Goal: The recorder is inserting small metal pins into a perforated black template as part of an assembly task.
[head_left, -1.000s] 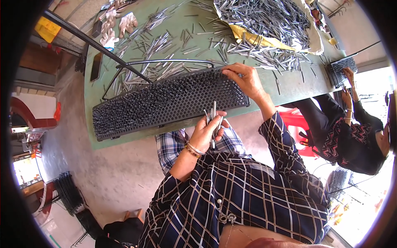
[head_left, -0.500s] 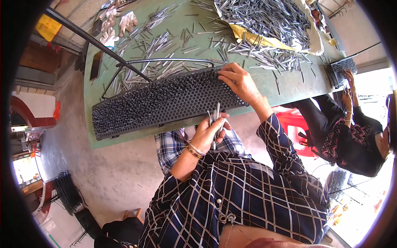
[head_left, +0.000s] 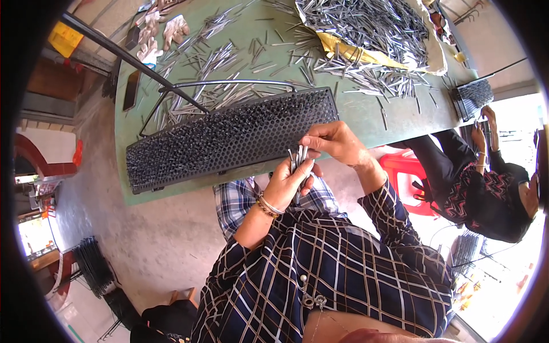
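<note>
Here, seen from above, a seated person in a dark plaid shirt works at the near edge of a green table. The left hand is closed around a small bundle of thin metal pins, held upright just in front of the chest, below the table's edge. The right hand has its fingertips pinched together on the top of that bundle, apparently drawing a pin out; how many it has caught is too small to tell.

Directly ahead, touching the table's near edge, lies a long dark perforated rack, its holes crowded with pins standing in rows. Doing this step well seems to mean pulling one pin cleanly, keeping the rest gripped firmly so none slip, then carrying it straight up and over the rack's right end, which lies just beside the right hand.

Beyond the rack, loose pins are scattered across the tabletop, and a large heap of pins sits on yellow sheeting at the far side. A curved metal rod arcs behind the rack. Open tabletop lies to the right of the rack. Further right, well apart, another person in dark patterned clothing works at a smaller rack near a red stool
</note>
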{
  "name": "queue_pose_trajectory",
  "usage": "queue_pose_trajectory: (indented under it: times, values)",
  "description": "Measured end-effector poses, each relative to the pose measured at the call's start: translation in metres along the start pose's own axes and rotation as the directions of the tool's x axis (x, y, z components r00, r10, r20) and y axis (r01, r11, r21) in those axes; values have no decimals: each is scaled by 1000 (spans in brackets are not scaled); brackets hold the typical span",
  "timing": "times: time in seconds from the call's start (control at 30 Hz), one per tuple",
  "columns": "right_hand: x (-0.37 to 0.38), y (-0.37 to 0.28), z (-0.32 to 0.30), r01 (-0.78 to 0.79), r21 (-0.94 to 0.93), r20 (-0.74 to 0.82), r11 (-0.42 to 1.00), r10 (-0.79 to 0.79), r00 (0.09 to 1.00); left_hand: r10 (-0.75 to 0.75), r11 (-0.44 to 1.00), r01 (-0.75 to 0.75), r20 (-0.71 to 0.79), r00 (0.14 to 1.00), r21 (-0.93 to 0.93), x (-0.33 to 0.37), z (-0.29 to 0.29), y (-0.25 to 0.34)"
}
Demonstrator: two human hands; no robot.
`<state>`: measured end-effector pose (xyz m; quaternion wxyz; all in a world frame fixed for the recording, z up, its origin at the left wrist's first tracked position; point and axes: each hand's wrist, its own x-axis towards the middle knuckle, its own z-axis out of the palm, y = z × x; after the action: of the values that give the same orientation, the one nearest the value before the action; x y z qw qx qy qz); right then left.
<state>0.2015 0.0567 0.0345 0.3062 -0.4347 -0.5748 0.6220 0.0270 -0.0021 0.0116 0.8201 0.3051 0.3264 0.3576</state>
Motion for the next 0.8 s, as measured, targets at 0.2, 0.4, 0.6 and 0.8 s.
queue_pose_trajectory:
  times: [0.2,0.4,0.6,0.8]
  values:
    - [5,-2,-26,30,-171,-398,985,-97,912,-70,994,64,-61,996,-91,6,-4,-7]
    - [24,10,-50,111,-183,-497,977,-189,847,-88,991,79,-82,993,-112,7,-9,-10]
    - [33,18,-52,121,-356,-508,927,-300,807,-100,993,92,-104,990,-80,6,-7,-11]
    - [13,-8,-19,131,-68,-279,989,-145,949,-34,994,13,-191,981,-113,7,-9,-5]
